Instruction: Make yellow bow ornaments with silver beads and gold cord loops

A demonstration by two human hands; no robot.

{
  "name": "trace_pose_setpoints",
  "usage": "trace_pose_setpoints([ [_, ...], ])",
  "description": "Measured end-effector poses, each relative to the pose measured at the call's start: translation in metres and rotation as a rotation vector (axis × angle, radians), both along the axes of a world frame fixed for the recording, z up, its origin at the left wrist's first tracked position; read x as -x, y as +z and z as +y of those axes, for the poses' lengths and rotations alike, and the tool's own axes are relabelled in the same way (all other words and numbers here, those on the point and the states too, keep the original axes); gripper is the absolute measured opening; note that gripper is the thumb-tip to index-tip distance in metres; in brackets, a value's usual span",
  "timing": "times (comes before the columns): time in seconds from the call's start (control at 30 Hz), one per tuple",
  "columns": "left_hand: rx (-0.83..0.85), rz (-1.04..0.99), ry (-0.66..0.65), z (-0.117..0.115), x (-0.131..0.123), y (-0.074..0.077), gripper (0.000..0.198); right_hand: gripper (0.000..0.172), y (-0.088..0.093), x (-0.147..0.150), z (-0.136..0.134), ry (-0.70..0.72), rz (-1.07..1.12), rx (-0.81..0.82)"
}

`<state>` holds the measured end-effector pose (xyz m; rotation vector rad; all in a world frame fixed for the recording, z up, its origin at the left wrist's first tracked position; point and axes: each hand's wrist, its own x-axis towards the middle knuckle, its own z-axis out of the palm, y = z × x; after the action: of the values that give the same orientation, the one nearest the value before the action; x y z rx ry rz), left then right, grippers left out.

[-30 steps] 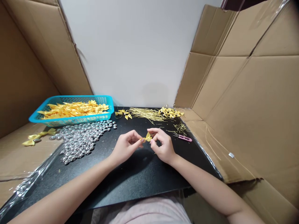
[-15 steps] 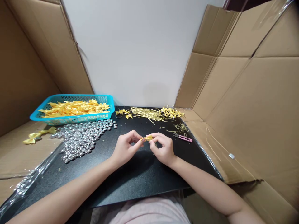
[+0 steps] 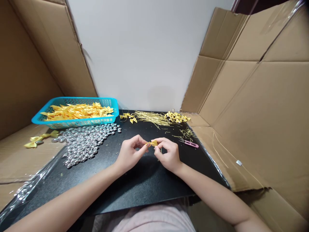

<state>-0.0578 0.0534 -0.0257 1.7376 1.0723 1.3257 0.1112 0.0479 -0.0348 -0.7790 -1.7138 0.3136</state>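
A small yellow ribbon bow (image 3: 153, 143) is held between my two hands above the black tabletop (image 3: 135, 190). My left hand (image 3: 132, 151) pinches its left side between thumb and fingertips. At the bow's right side, my right hand (image 3: 169, 153) is closed, thumb against index finger. A thin yellow strand shows just by the right fingertips; its full length is hidden. To the right lie pink thread snips (image 3: 190, 143), their blades pointing left toward my right hand.
A blue basket (image 3: 36, 120) of yellow bows stands at back left, with silver beads (image 3: 82, 145) spread before it. Gold wire ties (image 3: 152, 118), finished-looking bows (image 3: 176, 116) and clippings (image 3: 187, 132) lie at the back. Two bows (image 3: 33, 141) rest on cardboard. Cardboard walls (image 3: 260, 106) flank the table.
Both hands stay in nearly the same place with the bow between them. The right fingers have shifted very slightly. The view has tilted a little.
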Motion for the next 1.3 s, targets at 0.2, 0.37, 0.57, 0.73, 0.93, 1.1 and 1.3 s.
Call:
trace_pose_setpoints([
  [0.2,-0.237,0.161,0.076,-0.001,0.002,-0.004,0.013,0.018,0.002,0.001,-0.003,-0.002,0.016,-0.020],
  [0.37,-0.418,0.094,0.204,-0.007,0.001,-0.005,0.021,0.014,0.005,-0.001,-0.013,-0.060,0.062,-0.031],
  [0.57,-0.048,-0.112,0.111,-0.005,-0.007,0.001,0.021,0.014,-0.002,0.003,-0.017,-0.004,0.014,0.200],
  [0.73,0.247,-0.369,0.003,-0.006,-0.012,0.000,0.018,0.010,0.001,0.007,-0.016,0.054,-0.082,0.257],
  [0.93,0.305,-0.422,-0.039,-0.017,-0.018,0.006,0.027,0.015,0.006,0.004,-0.017,0.041,-0.063,0.203],
  [1.1,0.274,-0.393,-0.019,-0.018,-0.018,0.006,0.028,0.015,0.007,0.003,-0.018,0.048,-0.071,0.213],
  [1.3,0.227,-0.338,0.002,-0.017,-0.017,0.000,0.027,0.016,0.007,0.002,-0.019,0.044,-0.089,0.239],
])
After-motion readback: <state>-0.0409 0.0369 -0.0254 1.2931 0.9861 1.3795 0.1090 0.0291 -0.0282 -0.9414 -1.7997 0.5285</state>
